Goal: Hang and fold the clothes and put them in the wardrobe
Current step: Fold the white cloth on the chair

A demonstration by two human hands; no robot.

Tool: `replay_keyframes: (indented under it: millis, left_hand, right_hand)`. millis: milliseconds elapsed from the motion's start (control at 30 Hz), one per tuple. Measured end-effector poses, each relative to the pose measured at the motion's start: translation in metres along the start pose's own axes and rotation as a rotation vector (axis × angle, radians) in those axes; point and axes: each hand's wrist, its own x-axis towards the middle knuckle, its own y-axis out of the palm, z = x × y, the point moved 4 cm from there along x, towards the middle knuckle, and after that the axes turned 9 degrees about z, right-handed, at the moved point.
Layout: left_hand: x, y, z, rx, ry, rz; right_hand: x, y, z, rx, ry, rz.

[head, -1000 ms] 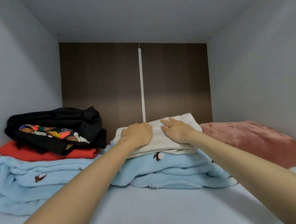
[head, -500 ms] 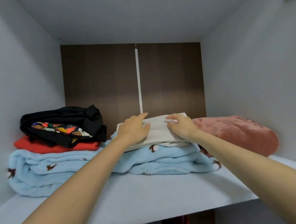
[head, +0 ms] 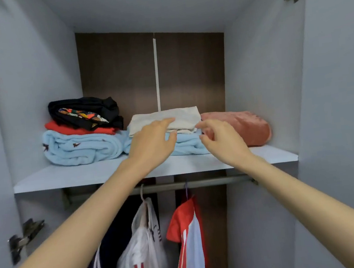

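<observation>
Person is pulling both hands back: left hand (head: 150, 143) and right hand (head: 222, 142), flat on the folded cream garment (head: 170, 118) a second ago, are coming off it, fingers relaxed and empty. The garment is staying on the light blue blanket (head: 81, 146) on the top shelf (head: 88, 173). Placement is looking done.
</observation>
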Motion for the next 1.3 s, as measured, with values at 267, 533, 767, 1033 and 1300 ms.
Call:
replay_keyframes:
  millis: [267,533,767,1033,1300]
  left_hand:
    - [-0.135,0.001,-0.036,0.037,-0.054,0.1]
    - [-0.245,-0.013,-0.047,0.036,-0.067,0.235]
    - [-0.362,-0.018,-0.076,-0.086,0.039,0.362]
    - [-0.481,-0.007,-0.153,-0.184,0.145,0.586]
    - [-0.567,0.027,-0.263,-0.349,0.26,0.765]
  right_hand:
    - [-0.124,-0.002,0.033,-0.057,0.032,0.147]
    - [-0.243,0.001,0.081,-0.044,0.129,0.228]
    - [-0.377,-0.012,0.13,-0.042,0.337,0.249]
    - [-0.556,-0.057,0.152,-0.038,0.618,0.294]
    - [-0.735,-0.114,0.15,0.004,0.921,0.201]
